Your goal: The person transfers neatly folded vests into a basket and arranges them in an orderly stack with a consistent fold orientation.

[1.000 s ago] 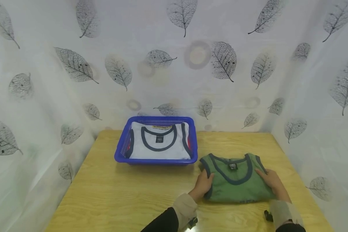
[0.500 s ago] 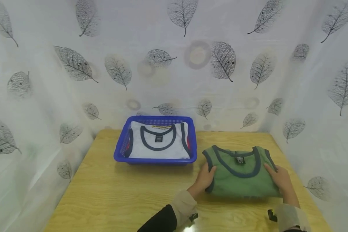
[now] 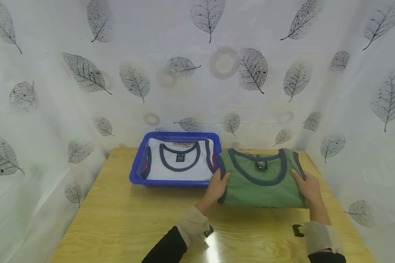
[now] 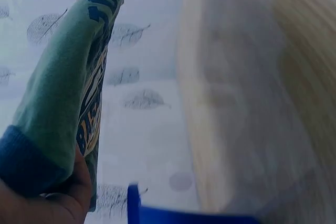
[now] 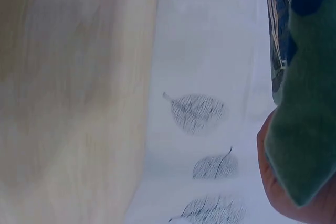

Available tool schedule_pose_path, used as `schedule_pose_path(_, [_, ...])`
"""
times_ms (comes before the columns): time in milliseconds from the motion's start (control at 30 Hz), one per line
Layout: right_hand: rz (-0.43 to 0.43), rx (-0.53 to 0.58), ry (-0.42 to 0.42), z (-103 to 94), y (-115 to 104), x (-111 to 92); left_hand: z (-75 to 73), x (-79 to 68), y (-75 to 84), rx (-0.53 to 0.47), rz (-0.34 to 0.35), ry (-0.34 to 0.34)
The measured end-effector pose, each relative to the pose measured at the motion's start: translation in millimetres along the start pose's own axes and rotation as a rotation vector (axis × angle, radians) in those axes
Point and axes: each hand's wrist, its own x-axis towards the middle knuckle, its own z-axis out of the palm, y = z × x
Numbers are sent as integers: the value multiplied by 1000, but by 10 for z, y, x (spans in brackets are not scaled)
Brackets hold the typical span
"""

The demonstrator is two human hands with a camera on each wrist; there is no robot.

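A folded green tank top point(image 3: 263, 191) with dark blue trim hangs above the table, held at its two sides. My left hand point(image 3: 216, 188) grips its left edge, thumb on the front, close beside the basket. At the opposite edge my right hand point(image 3: 309, 185) grips the cloth in the same way. Printed lettering shows on the underside of the tank top point(image 4: 58, 77) in the left wrist view. The blue plastic basket point(image 3: 176, 182) stands to the left, and in it lies a folded white tank top point(image 3: 154, 160) with dark trim.
The wooden table point(image 3: 125, 223) runs back to a white leaf-patterned sheet point(image 3: 191, 95), which also hangs along both sides. A bit of red cloth shows beside the white top inside the basket.
Both hands have lifted the green tank top off the table, then carried it farther back and to the left, toward the basket. The basket and white top stay put.
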Motion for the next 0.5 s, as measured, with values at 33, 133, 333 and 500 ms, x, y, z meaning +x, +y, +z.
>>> schedule_pose_path(33, [-2, 19, 4, 37, -64, 12, -68, 16, 0, 4, 5, 8])
schedule_pose_path(133, [-5, 75, 21, 161, -248, 41, -272, 60, -30, 42, 34, 39])
schedule_pose_path(333, [-26, 150, 32, 423, -583, 92, -684, 124, -94, 83, 73, 62])
schedule_pose_path(500, [-50, 199, 26, 647, -801, 163, -991, 156, -122, 144, 31, 82])
